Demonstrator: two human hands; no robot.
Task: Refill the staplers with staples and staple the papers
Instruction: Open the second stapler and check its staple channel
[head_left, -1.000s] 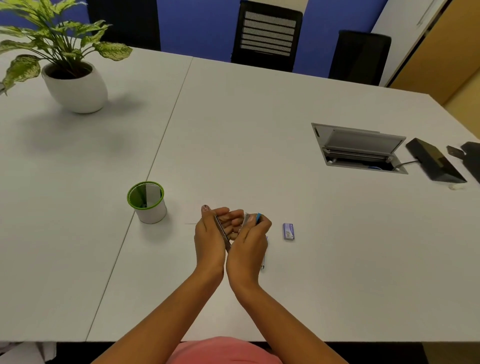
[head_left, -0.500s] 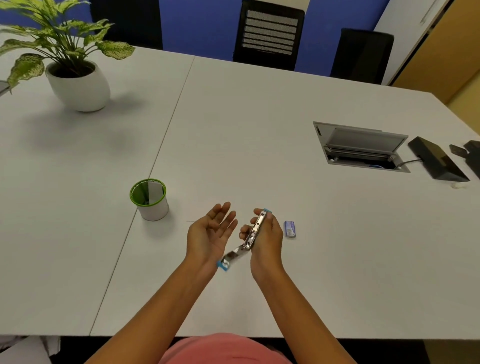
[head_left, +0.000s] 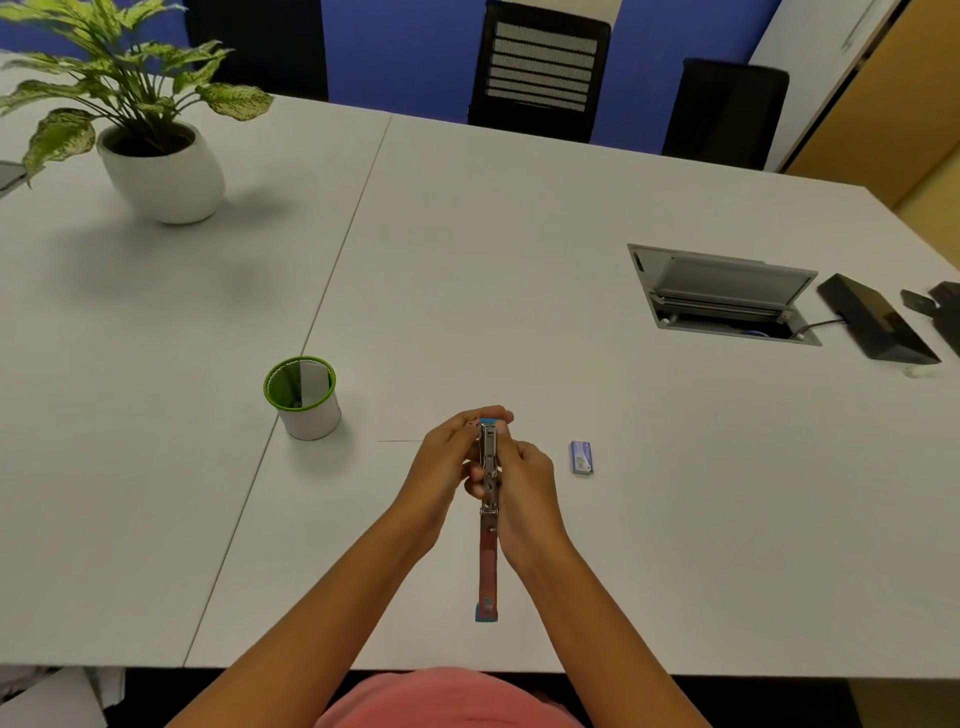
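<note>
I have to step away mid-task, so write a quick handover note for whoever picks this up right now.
Left hand and right hand: both grip the stapler, held above the table and swung open full length, one end pointing at the person.
Staple box: lying on the table right of the hands, looks closed.
Green-rimmed cup: left of the hands.
Done: stapler opened.
Left: load staples, close it, staple the papers; no papers visible on the table.

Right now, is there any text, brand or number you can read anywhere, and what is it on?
No text can be read.
Small purple staple box: printing on its top, too small and blurred to read.
Opened metal stapler with blue ends, held in the left hand and right hand: no marking legible.
Green-rimmed white cup: no lettering visible.
</note>
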